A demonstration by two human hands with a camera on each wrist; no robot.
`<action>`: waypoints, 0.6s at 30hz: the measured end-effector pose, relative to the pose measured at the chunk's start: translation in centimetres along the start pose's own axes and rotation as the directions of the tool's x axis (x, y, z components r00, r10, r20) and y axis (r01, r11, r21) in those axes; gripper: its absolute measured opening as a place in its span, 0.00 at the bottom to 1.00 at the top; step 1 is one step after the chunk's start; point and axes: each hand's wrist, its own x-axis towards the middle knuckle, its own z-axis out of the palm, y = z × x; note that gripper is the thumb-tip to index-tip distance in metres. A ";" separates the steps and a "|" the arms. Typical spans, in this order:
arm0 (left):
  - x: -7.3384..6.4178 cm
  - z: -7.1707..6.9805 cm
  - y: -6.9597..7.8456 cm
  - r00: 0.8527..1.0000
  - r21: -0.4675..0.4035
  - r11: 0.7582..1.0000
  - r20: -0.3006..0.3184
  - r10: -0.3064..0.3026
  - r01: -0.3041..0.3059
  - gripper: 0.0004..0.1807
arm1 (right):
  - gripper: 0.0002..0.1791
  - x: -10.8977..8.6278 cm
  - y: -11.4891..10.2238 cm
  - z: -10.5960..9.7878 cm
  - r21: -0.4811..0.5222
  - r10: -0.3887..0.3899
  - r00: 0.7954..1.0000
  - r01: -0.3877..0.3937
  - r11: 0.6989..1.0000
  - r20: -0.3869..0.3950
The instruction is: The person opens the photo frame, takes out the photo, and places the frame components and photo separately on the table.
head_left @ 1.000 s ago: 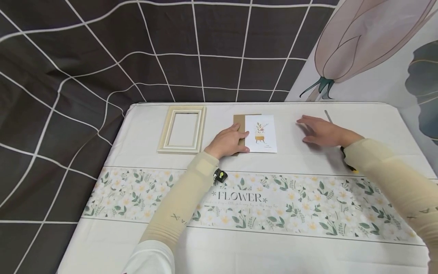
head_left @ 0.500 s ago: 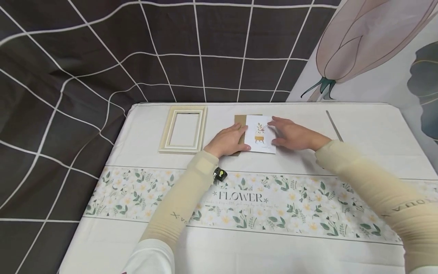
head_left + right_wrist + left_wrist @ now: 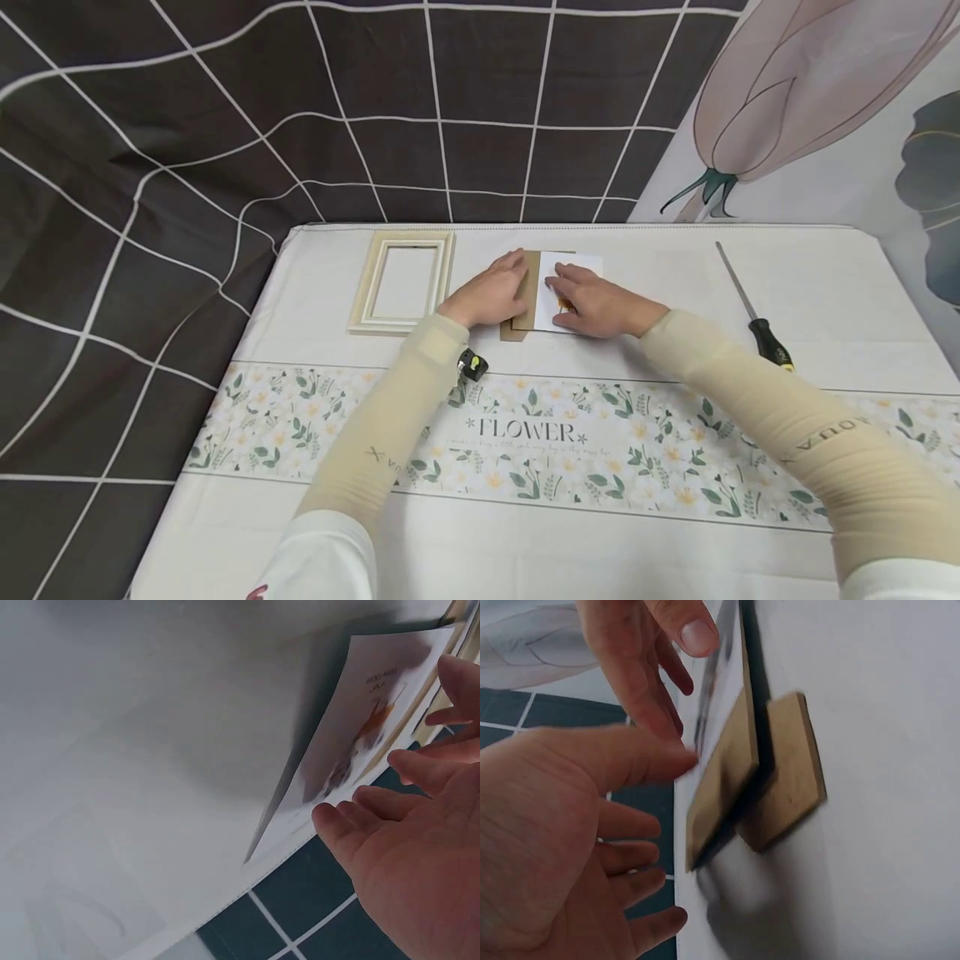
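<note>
A white card with a printed potted plant lies on a brown backing board, leaving the board's left strip bare. From under the board, a smaller brown piece sticks out in the left wrist view. My left hand is at the board's left edge, its fingers loosely spread; whether it touches is unclear. Over the card, my right hand reaches with extended fingers, covering most of the print in the head view. The right wrist view shows those fingertips close to the card's face; contact cannot be told.
A cream picture frame lies left of the board. To the right is a screwdriver with a black handle. A faint clear sheet shows on the white tablecloth. A dark gridded curtain hangs behind.
My right hand has moved left from beside the screwdriver onto the card, uncovering the screwdriver's handle. The left hand has drawn slightly back off the card, and the small brown piece shows more.
</note>
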 end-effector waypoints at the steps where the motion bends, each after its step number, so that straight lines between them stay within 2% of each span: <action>1: 0.0 -0.1 0.0 1.000 -0.015 1.000 0.020 -0.002 0.002 0.41 | 0.38 0.1 -0.1 0.0 -0.003 0.000 1.000 0.000 1.000 0.008; 7: 0.1 0.3 -0.3 0.996 -0.035 0.999 0.085 -0.005 0.008 0.49 | 0.39 0.6 -0.3 0.3 -0.017 0.017 0.999 -0.016 1.000 0.037; 12: 0.2 0.5 -0.4 0.994 0.025 1.000 0.107 -0.014 0.012 0.48 | 0.39 0.6 -0.3 0.4 -0.032 0.023 0.998 -0.022 0.999 0.050; 18: 0.2 0.5 -0.1 0.992 0.047 0.999 0.127 -0.026 0.021 0.44 | 0.39 0.4 -0.3 0.3 -0.050 0.018 0.998 -0.014 0.999 0.064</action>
